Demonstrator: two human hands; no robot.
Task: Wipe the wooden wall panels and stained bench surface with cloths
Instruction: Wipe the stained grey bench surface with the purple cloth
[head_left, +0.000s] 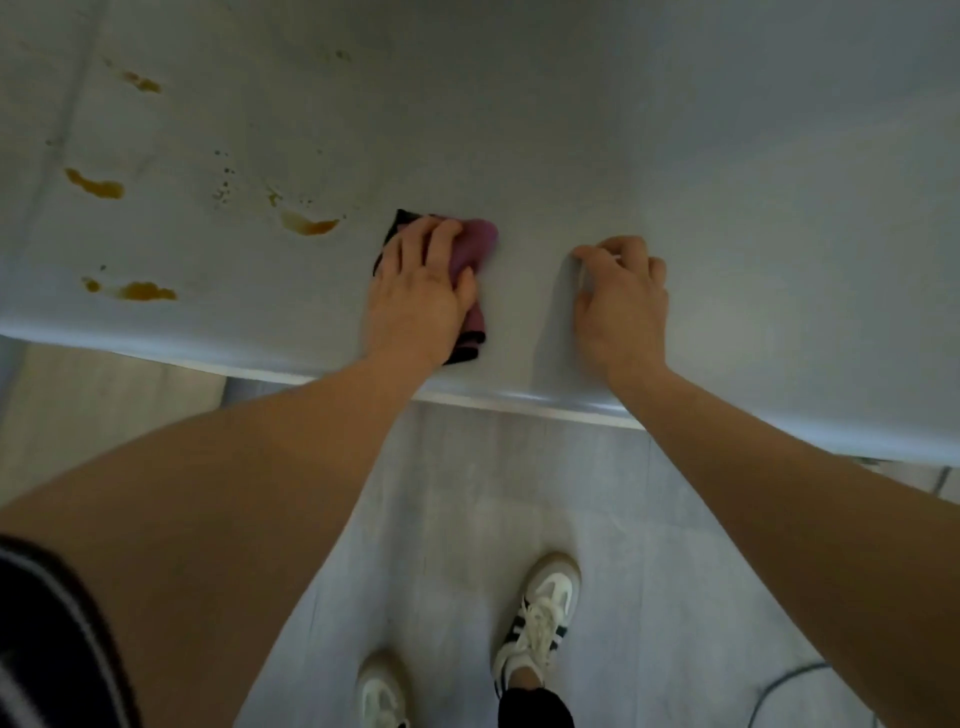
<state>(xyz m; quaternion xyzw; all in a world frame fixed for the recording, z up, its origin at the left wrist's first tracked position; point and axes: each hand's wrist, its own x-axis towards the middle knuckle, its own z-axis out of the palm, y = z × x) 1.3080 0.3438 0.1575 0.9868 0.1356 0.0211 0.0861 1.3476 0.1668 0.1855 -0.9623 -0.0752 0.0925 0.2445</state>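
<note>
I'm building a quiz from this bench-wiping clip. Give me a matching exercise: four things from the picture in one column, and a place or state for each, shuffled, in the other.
Column 1
1. left hand
2. right hand
3. amber stains
4. white sneakers

Column 2
A. on the grey floor, below the bench edge
B. fingers curled, resting on the bare bench
C. pressed flat on the purple cloth
D. scattered on the bench, left of the cloth

Pairs: 1-C, 2-B, 3-D, 4-A
</note>
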